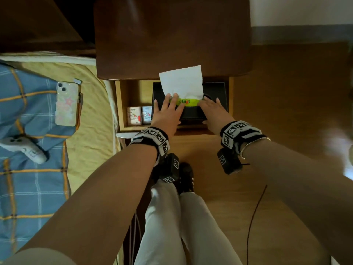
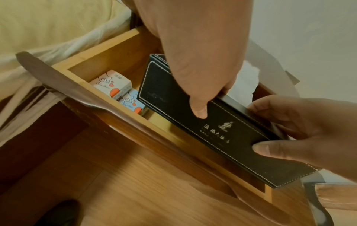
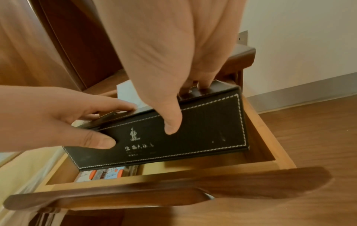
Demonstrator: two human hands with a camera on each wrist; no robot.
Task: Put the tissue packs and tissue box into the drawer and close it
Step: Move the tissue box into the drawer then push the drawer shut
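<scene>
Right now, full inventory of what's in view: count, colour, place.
tissue box: 1, black with white stitching, held over the open drawer, right part
tissue: 1, white, sticking up from the box top
tissue packs: 2, white and pale blue with orange print, drawer's left front
drawer: 1, light wood inside, dark front, pulled open
nightstand: 1, dark brown, above the drawer
phone: 1, pale patterned case, on the bed
controller: 1, white, on the blue plaid blanket
cable: 1, black, on the wood floor
left hand: grips the box's left end
right hand: grips its right end
</scene>
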